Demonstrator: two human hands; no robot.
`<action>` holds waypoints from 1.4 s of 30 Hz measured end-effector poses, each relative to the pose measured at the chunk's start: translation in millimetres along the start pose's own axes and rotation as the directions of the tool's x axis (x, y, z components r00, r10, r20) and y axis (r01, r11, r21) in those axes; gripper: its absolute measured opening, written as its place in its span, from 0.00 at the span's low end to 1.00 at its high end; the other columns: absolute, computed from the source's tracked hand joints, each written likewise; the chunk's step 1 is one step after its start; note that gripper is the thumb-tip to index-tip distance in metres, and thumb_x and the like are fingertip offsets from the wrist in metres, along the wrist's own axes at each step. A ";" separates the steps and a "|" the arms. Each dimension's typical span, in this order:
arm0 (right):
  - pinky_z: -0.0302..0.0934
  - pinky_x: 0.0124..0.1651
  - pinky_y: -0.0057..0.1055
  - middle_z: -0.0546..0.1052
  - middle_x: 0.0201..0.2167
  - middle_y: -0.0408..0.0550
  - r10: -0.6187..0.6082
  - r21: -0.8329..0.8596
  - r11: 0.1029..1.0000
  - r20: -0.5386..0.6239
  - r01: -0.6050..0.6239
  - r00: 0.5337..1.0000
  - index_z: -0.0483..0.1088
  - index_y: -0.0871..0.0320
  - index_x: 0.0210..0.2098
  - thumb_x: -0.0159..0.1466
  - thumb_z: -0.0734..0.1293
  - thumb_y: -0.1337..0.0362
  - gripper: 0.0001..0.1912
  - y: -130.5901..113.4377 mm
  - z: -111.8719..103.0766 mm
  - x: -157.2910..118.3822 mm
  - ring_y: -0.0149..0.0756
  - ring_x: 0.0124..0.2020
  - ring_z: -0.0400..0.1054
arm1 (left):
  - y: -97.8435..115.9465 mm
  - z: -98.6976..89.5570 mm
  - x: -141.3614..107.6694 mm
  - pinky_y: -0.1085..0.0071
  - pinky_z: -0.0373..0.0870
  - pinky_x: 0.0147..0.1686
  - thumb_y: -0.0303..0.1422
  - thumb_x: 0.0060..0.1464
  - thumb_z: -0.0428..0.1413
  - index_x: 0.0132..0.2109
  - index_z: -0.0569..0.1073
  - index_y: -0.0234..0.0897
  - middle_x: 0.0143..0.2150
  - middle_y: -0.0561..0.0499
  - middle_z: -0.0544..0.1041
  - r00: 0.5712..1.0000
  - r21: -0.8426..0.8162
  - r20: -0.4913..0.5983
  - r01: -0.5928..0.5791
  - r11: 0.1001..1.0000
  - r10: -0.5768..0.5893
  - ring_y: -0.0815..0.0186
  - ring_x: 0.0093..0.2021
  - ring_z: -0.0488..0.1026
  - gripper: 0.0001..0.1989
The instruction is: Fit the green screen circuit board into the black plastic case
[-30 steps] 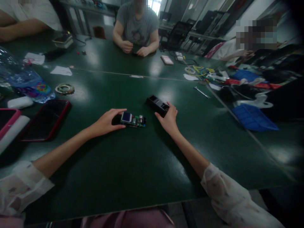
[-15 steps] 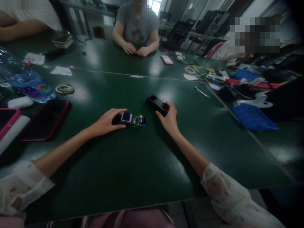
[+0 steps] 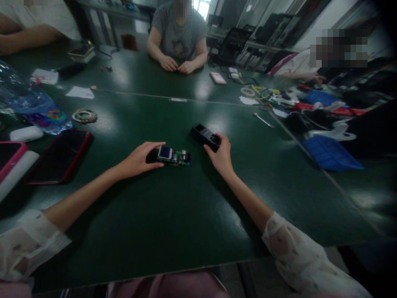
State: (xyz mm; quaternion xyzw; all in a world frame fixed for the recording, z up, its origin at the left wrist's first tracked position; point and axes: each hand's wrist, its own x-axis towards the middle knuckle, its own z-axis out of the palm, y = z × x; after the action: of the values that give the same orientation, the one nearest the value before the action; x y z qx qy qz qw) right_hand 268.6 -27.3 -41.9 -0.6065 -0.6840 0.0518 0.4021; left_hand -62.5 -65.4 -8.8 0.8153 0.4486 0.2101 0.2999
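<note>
My left hand (image 3: 141, 159) grips the left end of a green circuit board (image 3: 178, 158) between thumb and fingers. The board carries a small dark screen with a pale edge, and small parts crowd its right end. To the right, my right hand (image 3: 221, 154) is closed around the near end of a black rectangular plastic case (image 3: 203, 134) that has cut-outs in its top face. Case and board are a short way apart, both at the green tabletop (image 3: 173, 223).
On the left are a red-edged phone (image 3: 60, 157), a water bottle (image 3: 40, 111) and a coiled cable (image 3: 84, 116). A wrench (image 3: 263, 120), a blue bin (image 3: 331, 153) and tangled cables (image 3: 260, 93) lie on the right. A person (image 3: 178, 41) sits opposite, hands on the table.
My hands, the circuit board and the black case look the same. The person at the far right has shifted slightly.
</note>
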 end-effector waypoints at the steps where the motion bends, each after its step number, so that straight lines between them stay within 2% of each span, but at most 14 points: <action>1: 0.61 0.57 0.54 0.69 0.53 0.59 0.003 0.002 1.000 0.003 -0.003 1.000 0.60 0.59 0.57 0.59 0.68 0.62 0.28 0.0 -0.1 0.0 0.53 0.54 0.64 | 0.3 -0.1 0.0 0.51 0.65 0.57 0.45 0.57 0.59 0.67 0.56 0.50 0.64 0.46 0.63 1.000 -0.002 0.002 0.001 1.000 -0.001 0.53 0.61 0.64 0.35; 9: 0.60 0.57 0.56 0.69 0.53 0.58 -0.011 0.027 1.000 -0.004 0.011 1.000 0.60 0.58 0.57 0.60 0.68 0.62 0.27 1.7 0.9 0.1 0.52 0.54 0.64 | -0.1 0.2 0.4 0.51 0.64 0.57 0.44 0.57 0.60 0.67 0.56 0.49 0.63 0.45 0.64 1.000 0.002 -0.004 -0.021 1.000 0.021 0.53 0.61 0.64 0.35; 27: 0.61 0.57 0.52 0.69 0.53 0.61 0.034 -0.009 0.999 0.009 -0.033 0.999 0.61 0.62 0.57 0.58 0.69 0.64 0.29 -4.7 -2.4 0.5 0.52 0.54 0.64 | -0.9 0.5 0.5 0.53 0.65 0.57 0.44 0.57 0.60 0.67 0.57 0.47 0.63 0.45 0.64 1.000 0.015 -0.008 -0.025 1.000 0.025 0.53 0.61 0.64 0.35; 42: 0.62 0.55 0.54 0.70 0.51 0.57 0.007 0.002 1.000 -0.008 -0.007 1.000 0.62 0.58 0.56 0.59 0.69 0.62 0.26 -3.7 -2.5 0.7 0.51 0.52 0.65 | -0.2 0.0 -0.2 0.49 0.65 0.56 0.45 0.57 0.59 0.67 0.57 0.49 0.64 0.45 0.64 1.000 -0.005 -0.003 -0.012 1.000 0.012 0.51 0.61 0.64 0.34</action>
State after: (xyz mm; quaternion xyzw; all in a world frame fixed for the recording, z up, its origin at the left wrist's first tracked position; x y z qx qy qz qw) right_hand 267.3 -28.7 -37.8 -0.6087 -0.6802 0.0515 0.4053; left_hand -62.8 -65.5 -8.9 0.8169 0.4435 0.2142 0.3001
